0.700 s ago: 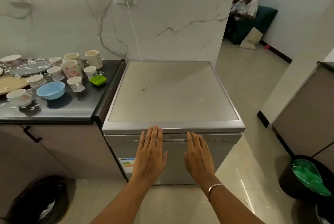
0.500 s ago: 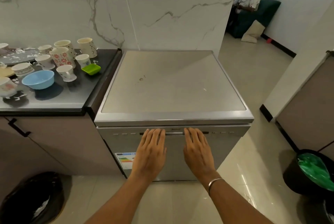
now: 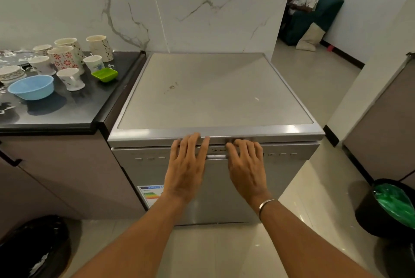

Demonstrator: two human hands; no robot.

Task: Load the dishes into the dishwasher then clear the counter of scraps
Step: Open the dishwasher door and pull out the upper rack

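Head view: the dishwasher (image 3: pixel 213 93) stands closed just beside the dark surface (image 3: pixel 67 111), where cups (image 3: pixel 65 57), a blue bowl (image 3: pixel 31 87) and a green dish (image 3: pixel 104 74) sit unloaded. The left grip (image 3: pixel 186 165) lies released, its fingers nearly straight against the top edge of the dishwasher door (image 3: pixel 292 176), while the right grip (image 3: pixel 246 165) curls its fingers into that edge, grasping it. Probable hazard: a one-sided pull may slip off the shallow lip, or the freed door may drop open abruptly

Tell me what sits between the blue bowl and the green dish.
A white cup stands between the blue bowl and green dish, in the head view.
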